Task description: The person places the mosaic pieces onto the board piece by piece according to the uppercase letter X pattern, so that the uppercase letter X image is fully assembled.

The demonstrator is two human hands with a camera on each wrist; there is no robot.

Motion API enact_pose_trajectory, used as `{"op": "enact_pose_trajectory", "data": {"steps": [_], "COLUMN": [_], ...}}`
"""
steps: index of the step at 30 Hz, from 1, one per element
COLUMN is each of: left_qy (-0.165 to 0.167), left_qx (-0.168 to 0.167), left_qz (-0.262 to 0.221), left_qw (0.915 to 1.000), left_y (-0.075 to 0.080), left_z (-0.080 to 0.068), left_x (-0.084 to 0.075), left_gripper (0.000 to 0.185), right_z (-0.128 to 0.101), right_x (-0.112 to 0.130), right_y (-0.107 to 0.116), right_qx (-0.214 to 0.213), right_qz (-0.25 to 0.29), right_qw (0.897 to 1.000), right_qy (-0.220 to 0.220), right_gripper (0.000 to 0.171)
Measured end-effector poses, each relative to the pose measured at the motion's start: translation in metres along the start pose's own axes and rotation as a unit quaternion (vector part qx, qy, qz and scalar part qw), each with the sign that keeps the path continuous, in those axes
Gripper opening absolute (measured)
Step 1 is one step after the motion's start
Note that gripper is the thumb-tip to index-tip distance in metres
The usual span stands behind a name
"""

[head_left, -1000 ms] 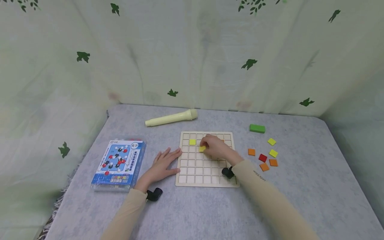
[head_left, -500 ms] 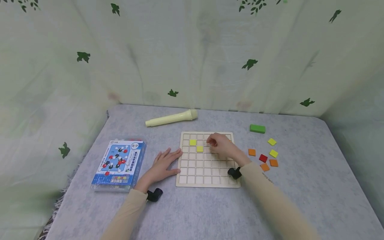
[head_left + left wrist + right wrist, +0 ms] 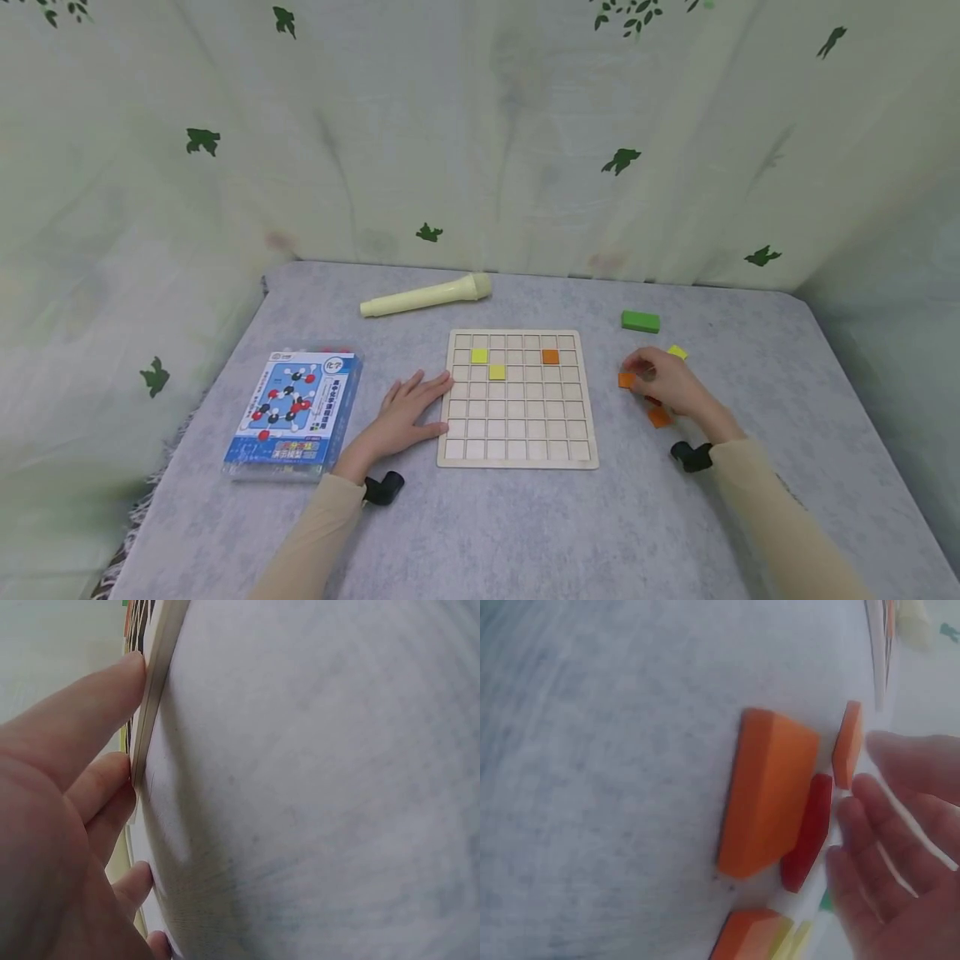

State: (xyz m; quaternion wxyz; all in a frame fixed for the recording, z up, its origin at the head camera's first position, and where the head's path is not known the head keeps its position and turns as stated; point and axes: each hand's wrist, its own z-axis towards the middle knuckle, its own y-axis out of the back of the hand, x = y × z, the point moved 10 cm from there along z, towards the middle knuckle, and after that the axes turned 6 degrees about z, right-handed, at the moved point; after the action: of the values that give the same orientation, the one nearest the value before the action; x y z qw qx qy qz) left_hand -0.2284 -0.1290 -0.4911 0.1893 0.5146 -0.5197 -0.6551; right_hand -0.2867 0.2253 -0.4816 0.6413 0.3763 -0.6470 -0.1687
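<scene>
A wooden grid board (image 3: 517, 454) lies on the grey table, carrying two yellow tiles (image 3: 479, 356) (image 3: 497, 372) and one orange tile (image 3: 551, 357). My left hand (image 3: 420, 396) lies flat on the table, its fingertips (image 3: 112, 690) against the board's left edge (image 3: 159, 682). To the right of the board, my right hand (image 3: 637, 371) hovers over the loose tiles with relaxed fingers (image 3: 900, 847) and holds nothing. Its fingertips are beside an orange tile (image 3: 626, 380) (image 3: 847, 742). Under it lie a red tile (image 3: 808, 832) and another orange tile (image 3: 659, 417) (image 3: 769, 791).
A green block (image 3: 641, 321) and a yellow tile (image 3: 677, 352) lie behind the right hand. A pale yellow cylinder (image 3: 426, 295) lies behind the board. A blue boxed kit (image 3: 296, 410) sits at the left. Patterned green curtains surround the table.
My right hand left the second yellow tile in the board and moved right, off the board, to the loose tiles. The orange tile on the board is now uncovered. The left hand stayed still.
</scene>
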Motion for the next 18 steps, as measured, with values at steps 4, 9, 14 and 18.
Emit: {"op": "enact_pose_trajectory", "data": {"steps": [4, 9, 14, 18], "left_qy": [-0.002, -0.004, -0.001, 0.002], "left_qx": [-0.003, -0.002, 0.001, 0.003], "left_qz": [0.000, 0.001, 0.000, 0.001], "left_qw": [1.0000, 1.0000, 1.0000, 1.0000], "left_y": [0.000, 0.000, -0.001, -0.003], "left_z": [0.000, 0.000, 0.000, 0.001], "left_x": [0.000, 0.000, 0.001, 0.002], "left_gripper": [0.067, 0.067, 0.067, 0.067], "right_z": [-0.001, 0.005, 0.017, 0.028], "right_x": [0.003, 0.018, 0.049, 0.078], "right_y": [-0.004, -0.007, -0.022, -0.044], "right_qx": [0.012, -0.002, 0.011, 0.037], "right_qz": [-0.038, -0.046, -0.009, 0.000], "right_qw": [0.999, 0.998, 0.999, 0.996], "right_qy": [0.023, 0.035, 0.051, 0.076], "right_gripper": [0.022, 0.023, 0.024, 0.024]}}
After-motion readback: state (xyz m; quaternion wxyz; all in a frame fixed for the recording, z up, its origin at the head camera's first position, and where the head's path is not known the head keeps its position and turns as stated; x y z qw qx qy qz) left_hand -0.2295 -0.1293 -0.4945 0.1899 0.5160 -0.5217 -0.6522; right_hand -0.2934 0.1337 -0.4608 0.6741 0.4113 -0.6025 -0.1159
